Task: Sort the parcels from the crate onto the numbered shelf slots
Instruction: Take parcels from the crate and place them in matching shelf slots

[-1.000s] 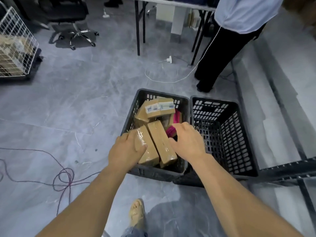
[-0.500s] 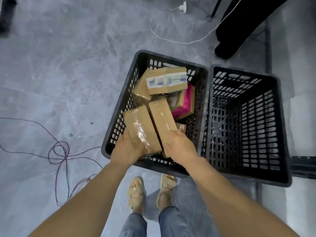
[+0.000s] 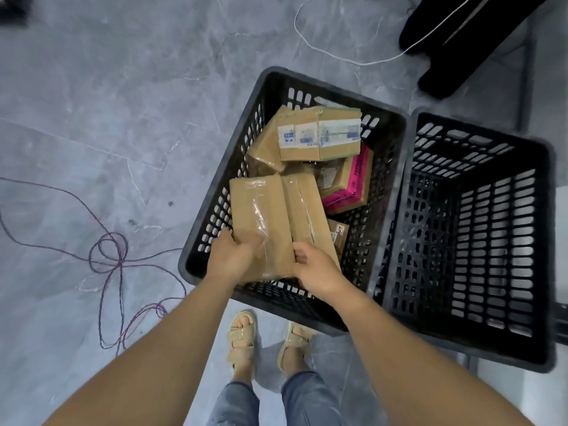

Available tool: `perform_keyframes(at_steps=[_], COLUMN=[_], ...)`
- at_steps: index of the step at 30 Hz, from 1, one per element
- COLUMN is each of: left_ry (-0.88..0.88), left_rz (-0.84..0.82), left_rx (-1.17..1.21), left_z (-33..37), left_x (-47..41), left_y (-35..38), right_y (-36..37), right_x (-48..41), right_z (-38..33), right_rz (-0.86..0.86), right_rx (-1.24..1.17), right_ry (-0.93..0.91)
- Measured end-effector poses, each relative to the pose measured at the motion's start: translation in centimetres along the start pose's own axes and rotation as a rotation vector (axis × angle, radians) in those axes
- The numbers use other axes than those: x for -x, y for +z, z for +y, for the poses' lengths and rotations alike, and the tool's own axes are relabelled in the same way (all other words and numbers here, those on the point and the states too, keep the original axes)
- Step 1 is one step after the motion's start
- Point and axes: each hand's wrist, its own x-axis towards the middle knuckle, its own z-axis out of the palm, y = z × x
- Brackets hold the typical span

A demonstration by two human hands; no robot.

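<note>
A black slotted crate (image 3: 215, 210) on the floor holds several brown cardboard parcels. My left hand (image 3: 229, 256) grips the near end of a flat taped parcel (image 3: 258, 216) at the crate's near left. My right hand (image 3: 316, 269) grips the near end of the narrow brown parcel (image 3: 307, 207) lying beside it. Farther in sit a parcel with a white and blue label (image 3: 319, 136) and a parcel with a pink edge (image 3: 350, 186). A small labelled parcel (image 3: 338, 235) shows under the narrow one.
A second black crate (image 3: 479, 235) with nothing in it stands right of the first. Tangled purple cables (image 3: 113, 259) lie on the grey floor at left. A white cable (image 3: 338, 55) and another person's dark legs (image 3: 455, 47) are at the top right. My sandalled feet (image 3: 264, 339) stand below the crate.
The view has tilted down and come closer to the crate. Both hands have slid to the near ends of the two front parcels and closed round them.
</note>
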Motion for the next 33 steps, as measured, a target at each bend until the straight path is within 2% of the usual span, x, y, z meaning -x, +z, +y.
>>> perform_keyframes(at_steps=[5,7,12,15,18,22,25,30,33], left_ry=[0.056,0.073,0.117,0.086,0.075,0.100,0.175,0.296,0.371], left_rz=[-0.050,-0.069,-0.002,0.057,0.078,0.082,0.011,-0.177,-0.294], left_rx=[0.123,0.156,0.183,0.102,0.119,0.185,0.261,0.416,0.438], left_z=[3.0,4.2,7.7,9.4,10.7,11.7,12.2,13.2,13.6], left_x=[4.3,6.2,9.4,10.2,10.5,11.3,11.5,12.2,12.9], left_y=[-1.8,-2.6,-4.8,-6.2,-7.5,-8.8,-9.9,-11.9,-12.8], right_y=[-3.0,-4.0,-4.7,-4.2,-3.9,-4.3,-5.2,-7.7,-9.2], right_x=[4.0,5.6,9.2,11.0,12.7,14.0,14.6,16.2,17.1], right_z=[-3.8,-5.9,-10.4,-12.4,-14.3,-16.6,-18.1,-19.1,-18.3], right_rz=[0.096,0.107,0.082,0.081,0.083,0.093,0.127,0.358,0.355], right_rx=[-0.344,-0.373,-0.273,-0.106,0.024,0.053,-0.023,-0.170,-0.263], right_ry=[-0.029,-0.073,-0.235,-0.312,-0.402,-0.450,-0.473,-0.545,-0.497])
